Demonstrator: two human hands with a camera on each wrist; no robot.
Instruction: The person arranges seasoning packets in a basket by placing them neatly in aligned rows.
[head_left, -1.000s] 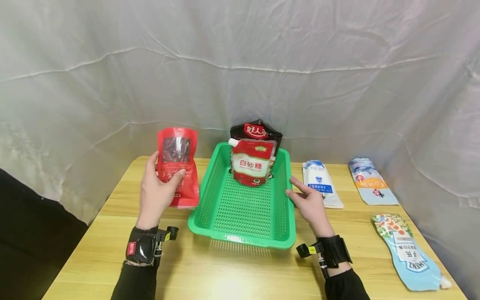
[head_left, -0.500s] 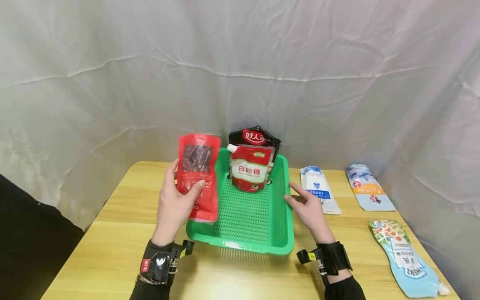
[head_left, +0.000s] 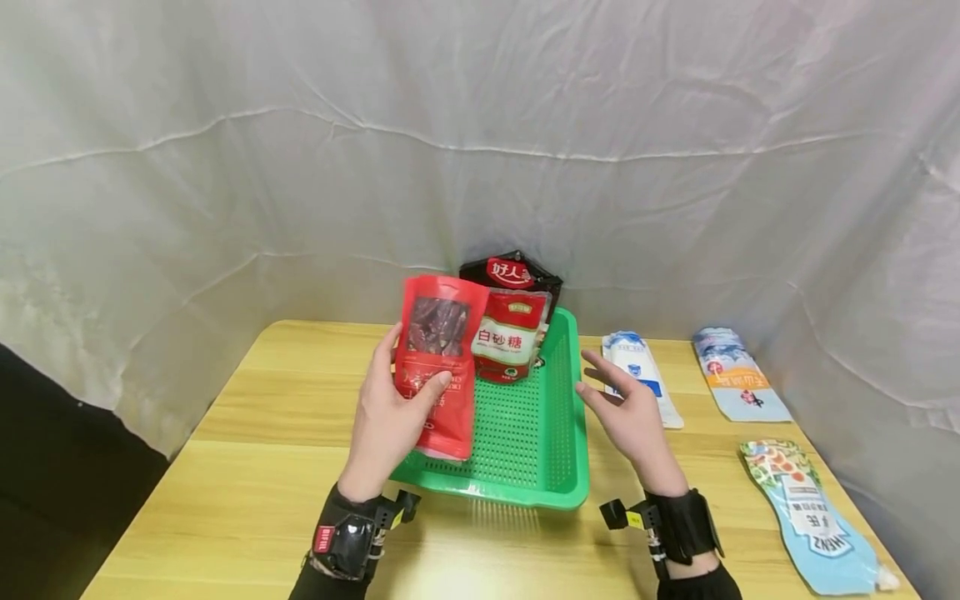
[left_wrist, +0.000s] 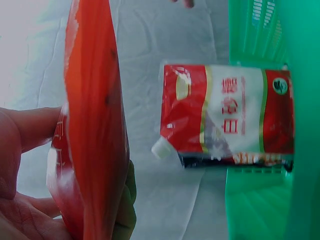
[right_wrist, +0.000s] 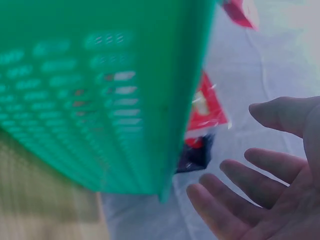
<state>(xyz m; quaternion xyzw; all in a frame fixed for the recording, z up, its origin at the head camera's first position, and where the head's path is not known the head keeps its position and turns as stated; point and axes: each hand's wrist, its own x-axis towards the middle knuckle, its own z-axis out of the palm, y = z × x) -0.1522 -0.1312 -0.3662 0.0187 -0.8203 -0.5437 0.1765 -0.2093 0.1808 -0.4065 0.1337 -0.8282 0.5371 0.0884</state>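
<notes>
In the head view my left hand (head_left: 386,421) grips a red pouch (head_left: 442,392) with a window showing dark dried pieces, thumb in front and fingers behind. The pouch is upright over the left side of a green basket (head_left: 566,400). Edge-on, the same pouch (left_wrist: 95,120) fills the left of the left wrist view. My right hand (head_left: 626,412) is beside the basket's right wall; in the right wrist view its fingers (right_wrist: 255,185) are apart from the rim and hold nothing. A red and white spouted sugar pouch (head_left: 513,333) leans at the basket's back before a black packet (head_left: 510,271).
Right of the basket lie a white and blue packet (head_left: 637,367) and a blue and orange packet (head_left: 738,375). A light blue spouted Heinz pouch (head_left: 810,517) lies near the table's right edge. A grey curtain (head_left: 480,150) hangs behind the wooden table (head_left: 247,467).
My left hand has carried the red pouch rightward from beside the basket to over its left part. My right hand has come off the basket's right rim and moved slightly right.
</notes>
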